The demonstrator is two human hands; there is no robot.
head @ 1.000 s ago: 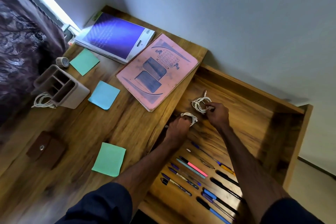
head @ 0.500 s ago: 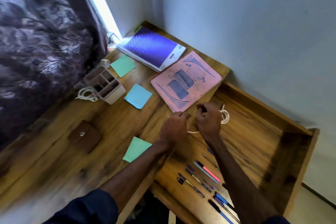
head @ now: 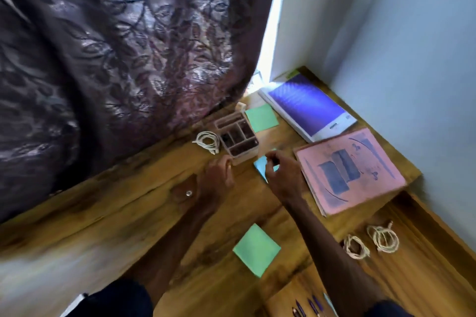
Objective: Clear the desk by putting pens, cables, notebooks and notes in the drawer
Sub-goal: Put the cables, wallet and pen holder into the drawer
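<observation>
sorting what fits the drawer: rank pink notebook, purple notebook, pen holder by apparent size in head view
1. pink notebook
2. purple notebook, though it lies farther off, so unsure
3. pen holder

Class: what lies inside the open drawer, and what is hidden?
Two coiled white cables side by side and pens at the frame's edge; the right forearm hides part of the drawer.

pens (head: 307,307) cut off by bottom edge | blue note (head: 260,165) mostly hidden under right hand (head: 282,177), pinch unclear | brown pouch (head: 183,192) partly behind left forearm | left hand (head: 219,175) fingertips blurred at organizer (head: 238,137), contact unclear | near surface (head: 51,252) smeared | purple notebook (head: 309,105) print unreadable
</observation>
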